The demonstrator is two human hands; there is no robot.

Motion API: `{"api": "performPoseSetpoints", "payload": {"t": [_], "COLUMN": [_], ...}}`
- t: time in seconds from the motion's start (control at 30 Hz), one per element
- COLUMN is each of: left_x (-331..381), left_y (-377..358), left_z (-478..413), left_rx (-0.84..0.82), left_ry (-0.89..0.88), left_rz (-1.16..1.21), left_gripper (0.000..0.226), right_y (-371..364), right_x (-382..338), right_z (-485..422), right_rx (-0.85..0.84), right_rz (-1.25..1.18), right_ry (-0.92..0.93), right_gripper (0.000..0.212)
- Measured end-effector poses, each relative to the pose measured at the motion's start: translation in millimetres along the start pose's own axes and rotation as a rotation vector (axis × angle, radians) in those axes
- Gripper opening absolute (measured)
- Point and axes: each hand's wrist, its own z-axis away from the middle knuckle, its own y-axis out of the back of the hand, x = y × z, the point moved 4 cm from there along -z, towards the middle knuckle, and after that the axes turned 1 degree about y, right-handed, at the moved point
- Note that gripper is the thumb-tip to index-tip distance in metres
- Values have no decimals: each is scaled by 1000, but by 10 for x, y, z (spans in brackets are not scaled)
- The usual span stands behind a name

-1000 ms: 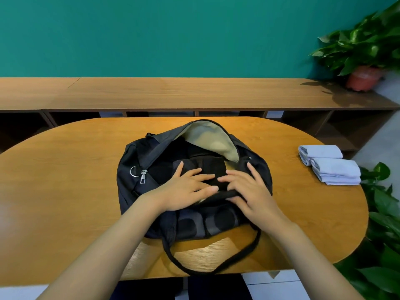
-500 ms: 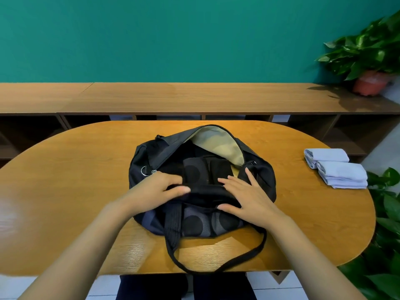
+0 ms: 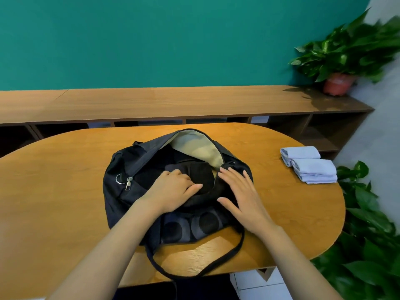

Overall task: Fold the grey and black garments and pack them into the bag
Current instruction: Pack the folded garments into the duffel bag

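Note:
A black duffel bag (image 3: 121,204) lies unzipped in the middle of the oval wooden table (image 3: 54,169), its beige lining showing at the far flap. A folded black garment (image 3: 202,177) sits inside the opening. My left hand (image 3: 173,191) rests on that garment with fingers bent down into the fabric and thumb stretched right. My right hand (image 3: 240,191) lies flat with spread fingers on the bag's right rim. Two folded grey garments (image 3: 311,167) are stacked at the table's right end, apart from both hands.
The bag's strap (image 3: 216,267) loops over the near table edge. A low wooden shelf unit (image 3: 173,100) runs along the teal wall behind. A potted plant (image 3: 337,83) stands on its right end. Leafy plants (image 3: 368,245) crowd the table's right side.
My left hand has moved from the bag's near left rim onto the black garment inside. My right hand shifted slightly right along the rim. The view has tilted a little.

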Motion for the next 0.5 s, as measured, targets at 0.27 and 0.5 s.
{"api": "performPoseSetpoints", "payload": {"t": [0.27,0.5], "left_x": [475,762], "left_y": [153,-142], "left_z": [-401,-749], "left_rx": [416,90], "left_ry": [61,-10], "left_rz": [157,163], "left_gripper": [54,53], "right_y": [399,826], "right_x": [1103,1964], "right_z": [220,311], "right_rx": [139,85], "right_rz": [262,341], "right_ry": [-515,-836], "right_gripper": [62,69]}}
